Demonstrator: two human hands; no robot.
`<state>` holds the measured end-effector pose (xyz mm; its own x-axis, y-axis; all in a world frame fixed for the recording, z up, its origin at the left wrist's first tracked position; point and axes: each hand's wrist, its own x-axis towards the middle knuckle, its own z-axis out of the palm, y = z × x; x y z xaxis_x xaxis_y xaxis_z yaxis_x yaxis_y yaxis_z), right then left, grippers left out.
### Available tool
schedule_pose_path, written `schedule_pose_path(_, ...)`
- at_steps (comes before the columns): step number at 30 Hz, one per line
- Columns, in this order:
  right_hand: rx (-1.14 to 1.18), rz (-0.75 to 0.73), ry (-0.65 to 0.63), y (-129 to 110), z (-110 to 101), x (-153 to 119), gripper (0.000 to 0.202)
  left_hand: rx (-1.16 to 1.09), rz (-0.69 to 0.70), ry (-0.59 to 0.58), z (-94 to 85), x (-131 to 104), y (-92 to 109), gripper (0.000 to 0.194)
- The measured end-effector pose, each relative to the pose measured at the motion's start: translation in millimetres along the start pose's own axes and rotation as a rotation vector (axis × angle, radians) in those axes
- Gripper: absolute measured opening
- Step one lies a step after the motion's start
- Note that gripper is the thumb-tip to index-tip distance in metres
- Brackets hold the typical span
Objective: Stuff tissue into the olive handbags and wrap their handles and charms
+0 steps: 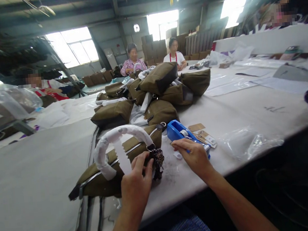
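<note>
An olive-green handbag [95, 186] with silver zips lies in front of me, its handle [102, 151] wrapped in white paper. From a metal ring at the handle's end hangs a dark, leopard-patterned bag charm [158, 158]. My left hand [136, 181] is closed in a pinch on the charm's near side, just below the ring. My right hand [196, 158] is closed too, thumb and fingertips pressed together; what lies between them is too small to make out. It is beside a blue tape dispenser [174, 128], partly covering it.
Several olive bags [159, 79] are heaped behind. Brown and white tags [207, 138] lie beside the dispenser, with clear plastic bags [249, 143] to the right. A co-worker [174, 55] and another person [133, 60] are across the table; another person [47, 88] is at left.
</note>
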<state>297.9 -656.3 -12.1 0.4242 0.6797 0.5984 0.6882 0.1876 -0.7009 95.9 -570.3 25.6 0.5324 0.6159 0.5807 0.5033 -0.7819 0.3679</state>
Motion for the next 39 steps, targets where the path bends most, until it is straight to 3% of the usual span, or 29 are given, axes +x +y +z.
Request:
schedule_pose_path(7, 0.108, 0.031, -0.086, 2, 7, 5, 0.018, -0.002, 0.013, -0.002, 2.2, -2, -3, 0.02)
schedule_pose_path(15, 0.096, -0.012, -0.094, -3, 11, 5, 0.018, 0.007, 0.008, -0.027, 3.5, -3, -10, 0.025)
schedule_pose_path(24, 0.121, -0.024, -0.142, -6, 30, 13, 0.015, 0.432, 0.025, -0.032, -1.9, 12, -2, 0.019)
schedule_pose_path(34, 0.039, -0.042, -0.138, -9, 34, 13, 0.016, 0.456, 0.145, -0.063, -4.8, 19, -18, 0.009)
schedule_pose_path(39, -0.168, -0.035, -0.02, -4, 21, 2, 0.016, 0.283, 0.265, 0.06, -12.7, 18, -39, 0.02)
